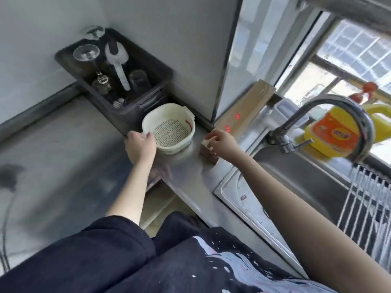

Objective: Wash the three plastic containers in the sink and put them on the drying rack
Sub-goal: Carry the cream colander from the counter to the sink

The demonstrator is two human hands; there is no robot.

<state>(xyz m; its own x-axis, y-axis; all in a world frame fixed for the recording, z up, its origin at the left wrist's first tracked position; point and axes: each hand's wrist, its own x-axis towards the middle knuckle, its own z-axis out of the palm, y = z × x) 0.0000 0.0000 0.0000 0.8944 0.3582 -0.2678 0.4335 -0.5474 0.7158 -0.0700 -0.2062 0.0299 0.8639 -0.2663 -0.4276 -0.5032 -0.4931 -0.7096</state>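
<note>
A white plastic strainer bowl (169,129) stands on the steel counter (190,176) left of the sink. My left hand (140,145) grips its near-left rim. My right hand (222,143) rests on top of a small brown box (208,154) beside the bowl, fingers curled over it. The steel sink (296,180) lies to the right, under a curved tap (338,121). A wire drying rack (368,210) covers the sink's right part. A clear plastic container (289,112) sits behind the tap on the ledge.
A dark tray (160,69) in the corner holds a wine glass, a white jug and a tumbler. A wooden board (245,108) leans by the wall. A yellow detergent bottle (336,132) stands on the window ledge behind the tap.
</note>
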